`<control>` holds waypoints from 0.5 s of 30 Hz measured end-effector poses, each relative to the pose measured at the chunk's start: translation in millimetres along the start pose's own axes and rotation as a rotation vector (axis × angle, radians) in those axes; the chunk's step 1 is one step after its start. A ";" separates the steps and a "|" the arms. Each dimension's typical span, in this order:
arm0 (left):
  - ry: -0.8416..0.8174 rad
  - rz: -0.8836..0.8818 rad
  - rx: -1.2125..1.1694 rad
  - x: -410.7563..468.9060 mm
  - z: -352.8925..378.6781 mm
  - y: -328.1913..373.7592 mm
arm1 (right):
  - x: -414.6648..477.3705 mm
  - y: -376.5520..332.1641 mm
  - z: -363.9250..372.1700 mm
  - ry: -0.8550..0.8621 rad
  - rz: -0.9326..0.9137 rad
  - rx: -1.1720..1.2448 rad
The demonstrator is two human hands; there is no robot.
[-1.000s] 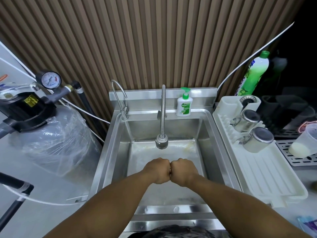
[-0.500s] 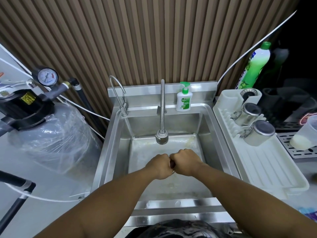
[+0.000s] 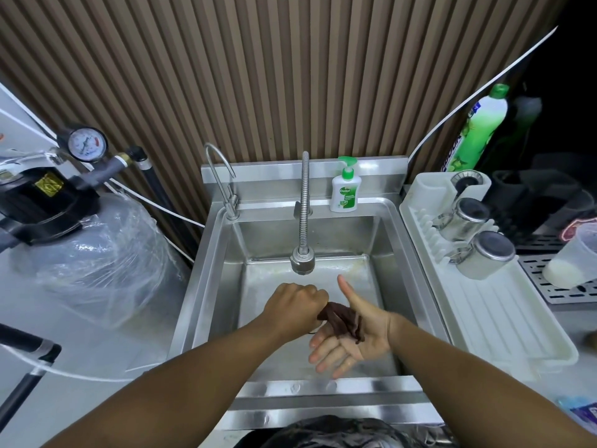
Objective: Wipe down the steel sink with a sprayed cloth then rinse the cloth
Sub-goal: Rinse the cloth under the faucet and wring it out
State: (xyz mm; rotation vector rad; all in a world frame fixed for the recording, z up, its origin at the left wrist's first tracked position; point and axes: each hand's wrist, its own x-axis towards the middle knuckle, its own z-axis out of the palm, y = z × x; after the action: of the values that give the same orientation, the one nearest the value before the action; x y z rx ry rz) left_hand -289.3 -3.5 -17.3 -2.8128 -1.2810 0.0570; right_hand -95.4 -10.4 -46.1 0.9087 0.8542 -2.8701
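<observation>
Over the middle of the steel sink [image 3: 384, 263] my left hand [image 3: 292, 302] is a fist, gripping one end of a dark brown, twisted cloth [image 3: 342, 320]. The other end of the cloth lies across the palm of my right hand [image 3: 352, 331], which is turned palm up with fingers spread and thumb raised. The flexible steel faucet [image 3: 303, 257] hangs just behind my hands; no water stream shows. A thin gooseneck tap [image 3: 223, 179] stands at the sink's back left corner.
A hand-soap pump bottle [image 3: 345, 189] stands on the sink's back ledge. To the right lies a white dish rack [image 3: 504, 321] with two steel cups [image 3: 484, 253], a green detergent bottle [image 3: 478, 130] behind it. A plastic-wrapped tank [image 3: 97, 260] with a pressure gauge stands left.
Both fists were pressed together wringing over the sink. Now my right hand has opened palm up, and the dark cloth shows between the hands. The view has tilted slightly.
</observation>
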 end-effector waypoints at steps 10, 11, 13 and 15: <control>-0.227 -0.039 0.056 -0.7 -2.4 2.8 | 13.2 -19.4 41.6 0.576 0.110 -0.596; -0.267 -0.067 0.046 0.0 -2.1 4.5 | 15.9 -22.3 43.9 0.683 0.115 -0.759; -0.302 -0.152 -0.022 1.1 -1.8 7.6 | 23.7 -25.3 44.8 0.861 0.087 -1.047; -0.341 -0.248 -0.155 4.7 -1.6 7.6 | 28.5 -23.3 42.0 1.026 0.055 -1.265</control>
State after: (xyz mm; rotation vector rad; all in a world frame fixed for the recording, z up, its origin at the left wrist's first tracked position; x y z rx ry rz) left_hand -280.5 -4.9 -16.3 -2.8294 -1.7675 0.4641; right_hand -145.3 -7.5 -21.2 1.8783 2.1145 -1.0318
